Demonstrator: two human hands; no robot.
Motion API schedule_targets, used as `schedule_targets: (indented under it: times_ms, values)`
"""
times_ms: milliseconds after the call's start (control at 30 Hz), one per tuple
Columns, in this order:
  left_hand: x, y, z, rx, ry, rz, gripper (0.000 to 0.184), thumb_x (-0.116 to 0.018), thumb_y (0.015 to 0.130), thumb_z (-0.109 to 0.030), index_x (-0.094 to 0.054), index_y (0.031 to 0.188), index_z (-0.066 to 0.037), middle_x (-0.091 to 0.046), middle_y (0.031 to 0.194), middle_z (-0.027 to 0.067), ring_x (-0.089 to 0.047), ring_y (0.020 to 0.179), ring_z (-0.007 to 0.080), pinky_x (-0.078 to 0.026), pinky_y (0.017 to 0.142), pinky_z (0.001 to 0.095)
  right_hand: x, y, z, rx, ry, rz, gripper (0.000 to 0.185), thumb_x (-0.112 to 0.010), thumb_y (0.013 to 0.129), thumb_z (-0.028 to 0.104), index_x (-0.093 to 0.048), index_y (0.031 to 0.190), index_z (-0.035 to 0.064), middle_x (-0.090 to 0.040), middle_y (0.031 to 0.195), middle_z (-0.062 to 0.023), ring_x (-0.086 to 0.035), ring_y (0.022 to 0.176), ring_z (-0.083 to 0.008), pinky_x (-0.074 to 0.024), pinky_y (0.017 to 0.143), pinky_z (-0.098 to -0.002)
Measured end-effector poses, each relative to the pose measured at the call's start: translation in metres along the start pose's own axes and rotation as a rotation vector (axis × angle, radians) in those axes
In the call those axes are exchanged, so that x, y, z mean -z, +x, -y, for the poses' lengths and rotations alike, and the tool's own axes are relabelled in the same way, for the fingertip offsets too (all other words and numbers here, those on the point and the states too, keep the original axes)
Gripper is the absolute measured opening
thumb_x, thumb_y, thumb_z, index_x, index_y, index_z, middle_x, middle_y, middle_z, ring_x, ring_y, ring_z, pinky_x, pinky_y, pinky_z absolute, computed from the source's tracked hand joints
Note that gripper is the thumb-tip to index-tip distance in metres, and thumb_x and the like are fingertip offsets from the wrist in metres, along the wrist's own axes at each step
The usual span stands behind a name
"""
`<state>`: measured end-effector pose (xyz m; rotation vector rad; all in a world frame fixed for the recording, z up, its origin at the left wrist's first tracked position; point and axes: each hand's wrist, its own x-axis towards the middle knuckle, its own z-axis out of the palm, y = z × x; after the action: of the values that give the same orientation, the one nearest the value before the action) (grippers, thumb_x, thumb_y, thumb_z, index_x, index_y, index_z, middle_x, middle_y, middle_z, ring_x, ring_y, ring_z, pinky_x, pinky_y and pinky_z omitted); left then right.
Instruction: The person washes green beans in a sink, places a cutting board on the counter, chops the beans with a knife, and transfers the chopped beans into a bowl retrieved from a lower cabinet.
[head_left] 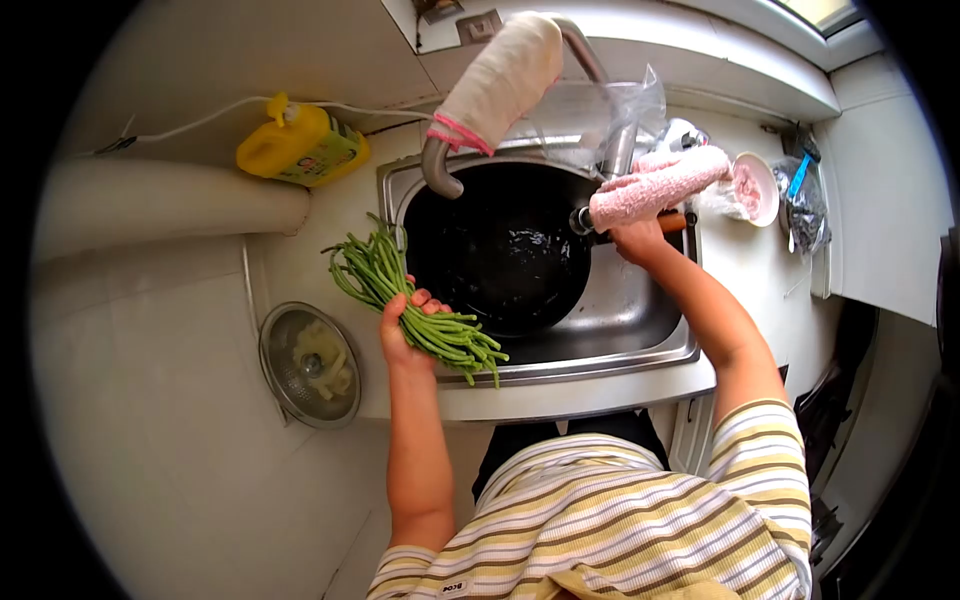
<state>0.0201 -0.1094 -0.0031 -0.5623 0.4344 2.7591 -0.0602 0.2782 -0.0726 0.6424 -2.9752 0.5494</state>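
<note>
L hand (402,318) clamped round a bunch of green beans (440,335), held by the sink's (640,325) L edge; its fingers hide the bunch's mid. R hand (637,240) partly hidden under pink cloth (660,188), nr a brownish handle (678,222); can't tell if it's gripping. Black pan (450,250) in sink, its R side partly covered; depth of liquid unclear. Pale pcs (328,358) in colander (268,365), far L, too indistinct to ID.
</note>
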Motion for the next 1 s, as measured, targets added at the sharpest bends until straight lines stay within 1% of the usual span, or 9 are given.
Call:
schedule_targets:
  times_ms: [33, 100, 167, 233, 400, 500, 600, 767, 1000]
  values:
    - [-0.003, -0.003, 0.002, -0.003, 0.004, -0.044, 0.03, -0.061, 0.081, -0.017, -0.055, 0.109, -0.012, -0.057, 0.08, 0.0036, -0.057, 0.074, 0.0195, -0.047, 0.079, 0.0401, 0.004, 0.002, 0.004, -0.013, -0.015, 0.037, 0.05, -0.063, 0.068, 0.008, -0.054, 0.118, 0.0077, -0.048, 0.123, -0.0158, -0.037, 0.124, -0.0341, -0.0265, 0.106, -0.0426]
    - [-0.006, -0.007, 0.002, -0.02, 0.0, -0.023, 0.03, -0.062, 0.08, -0.016, -0.055, 0.109, -0.011, -0.057, 0.08, 0.0037, -0.057, 0.074, 0.0196, -0.047, 0.079, 0.0402, -0.005, -0.009, 0.002, 0.006, -0.306, 0.466, 0.035, -0.063, 0.067, 0.01, -0.063, 0.101, 0.0077, -0.059, 0.108, -0.0164, -0.052, 0.11, -0.0323, -0.0401, 0.095, -0.0409]
    - [-0.001, -0.006, 0.001, -0.017, -0.049, -0.012, 0.03, -0.062, 0.08, -0.016, -0.055, 0.109, -0.011, -0.057, 0.08, 0.0038, -0.057, 0.074, 0.0199, -0.047, 0.078, 0.0402, 0.026, -0.006, 0.038, -0.085, -0.305, 0.689, 0.02, -0.066, 0.06, 0.012, -0.068, 0.08, 0.0092, -0.066, 0.081, -0.0128, -0.064, 0.084, -0.0299, -0.0506, 0.075, -0.0391]
    - [-0.004, -0.007, -0.002, -0.012, -0.039, -0.015, 0.028, -0.062, 0.08, -0.016, -0.055, 0.107, -0.011, -0.058, 0.078, 0.0034, -0.058, 0.073, 0.0198, -0.048, 0.078, 0.0396, 0.046, -0.011, 0.069, -0.037, -0.379, 0.613, 0.011, -0.067, 0.06, 0.017, -0.069, 0.069, 0.012, -0.067, 0.072, -0.0085, -0.067, 0.074, -0.0259, -0.0514, 0.062, -0.0362]
    - [-0.026, -0.019, -0.011, -0.049, -0.019, -0.05, 0.025, -0.061, 0.08, -0.016, -0.054, 0.103, -0.01, -0.058, 0.076, 0.0026, -0.058, 0.071, 0.019, -0.047, 0.076, 0.0379, 0.089, -0.001, 0.095, -0.117, -0.331, 0.731, 0.017, -0.064, 0.06, 0.018, -0.07, 0.074, 0.0094, -0.068, 0.081, -0.0114, -0.066, 0.079, -0.0286, -0.0521, 0.066, -0.038]
    - [-0.028, -0.019, -0.018, -0.111, -0.025, -0.096, 0.023, -0.061, 0.08, -0.016, -0.054, 0.101, -0.009, -0.058, 0.076, 0.0029, -0.058, 0.071, 0.0189, -0.046, 0.075, 0.0377, 0.089, 0.0, 0.099, -0.18, -0.324, 0.713, 0.016, -0.063, 0.061, 0.019, -0.07, 0.072, 0.009, -0.068, 0.076, -0.009, -0.067, 0.076, -0.027, -0.0518, 0.064, -0.0367]
    - [-0.033, -0.015, -0.026, -0.13, -0.057, -0.097, 0.018, -0.059, 0.082, -0.017, -0.054, 0.097, -0.009, -0.057, 0.076, 0.0024, -0.056, 0.069, 0.0184, -0.045, 0.074, 0.0366, 0.101, 0.003, 0.103, -0.33, -0.222, 0.932, 0.016, -0.064, 0.061, 0.02, -0.07, 0.071, 0.0081, -0.068, 0.069, -0.0065, -0.067, 0.07, -0.0235, -0.0512, 0.062, -0.0353]
    - [-0.065, -0.018, -0.042, -0.166, -0.04, -0.107, 0.016, -0.059, 0.082, -0.016, -0.054, 0.095, -0.009, -0.057, 0.075, 0.0024, -0.056, 0.07, 0.0177, -0.045, 0.074, 0.0354, 0.095, -0.02, 0.097, -0.445, 0.053, 1.088, 0.021, -0.069, 0.058, 0.023, -0.07, 0.071, 0.0061, -0.067, 0.066, -0.0055, -0.066, 0.065, -0.0211, -0.0502, 0.06, -0.0354]
    - [-0.099, -0.028, -0.043, -0.173, -0.095, -0.004, 0.018, -0.06, 0.082, -0.016, -0.054, 0.096, -0.006, -0.058, 0.077, 0.0036, -0.056, 0.073, 0.018, -0.046, 0.073, 0.0342, 0.12, -0.064, 0.091, -0.63, 0.564, 1.044, 0.02, -0.067, 0.06, 0.01, -0.062, 0.074, -0.0033, -0.06, 0.06, -0.0108, -0.058, 0.054, -0.0191, -0.0464, 0.053, -0.0312]
